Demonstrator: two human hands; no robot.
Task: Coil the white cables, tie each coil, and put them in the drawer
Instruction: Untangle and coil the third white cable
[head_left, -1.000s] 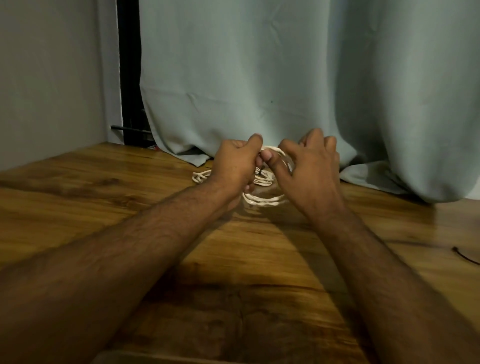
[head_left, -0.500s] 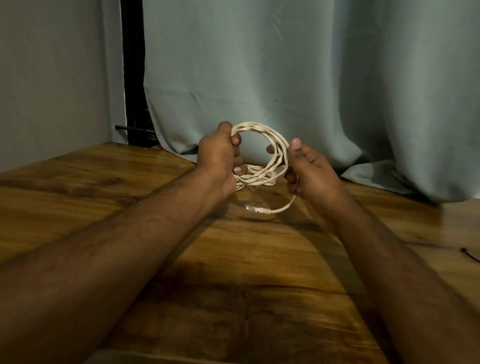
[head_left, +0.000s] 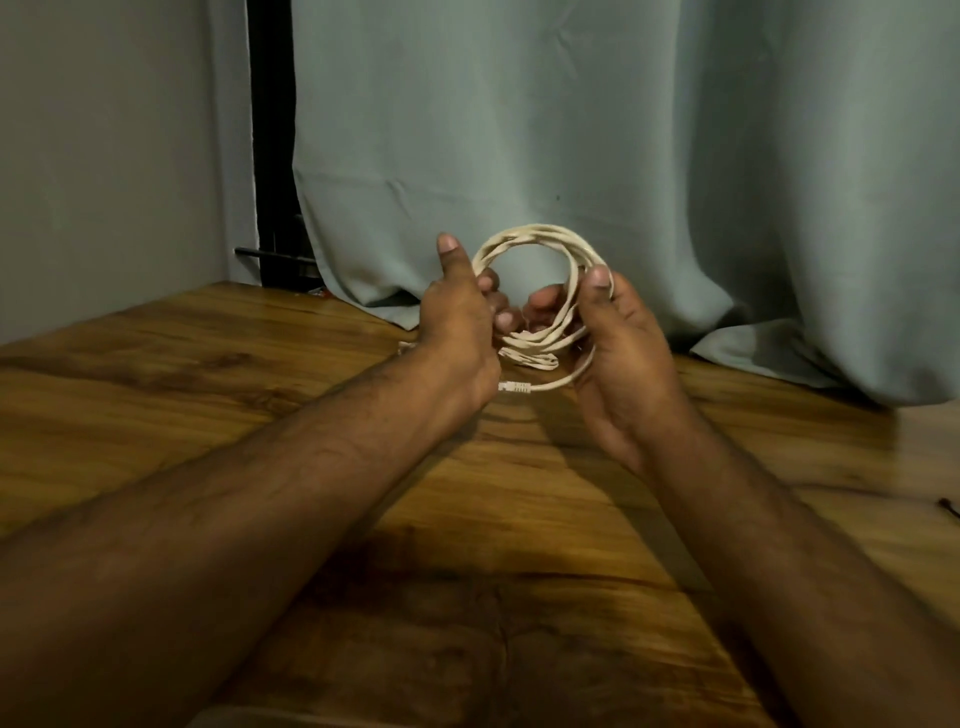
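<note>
Hands are raised together above the middle of a wooden table (head_left: 208, 395), and a coil of white cable (head_left: 540, 236) is held upright between them. The left hand (head_left: 457, 322) is closed on the coil's left side, with the thumb (head_left: 451, 254) pointed up along the outside of the loops and the fingertips (head_left: 488, 283) curled in through the opening. The right hand (head_left: 623, 338) is closed on the coil's right side, its thumb (head_left: 597, 283) pressed against the outer strands and its fingers wrapped round from behind, so that the loops are pinched on both sides. The coil is made up of several turns, which are bunched at the top and spread more loosely at the bottom, where they sag between the two palms. One free end is left hanging below the coil, and a clear plug (head_left: 514, 387) is seen at its tip, just beside the left wrist and above the tabletop. More white cable (head_left: 535, 361) lies on the table directly beneath the hands, partly hidden by them; whether it is joined to the held coil cannot be told. Both bare forearms are stretched forward from the near edge. A pale grey-green curtain (head_left: 623, 130) is hung behind the table, with its hem resting on the far edge. A grey wall (head_left: 104, 156) is seen at the left, and a dark vertical strip (head_left: 270, 130) stands between wall and curtain. A small dark object (head_left: 948, 506) lies at the table's right edge, too small to be identified.
</note>
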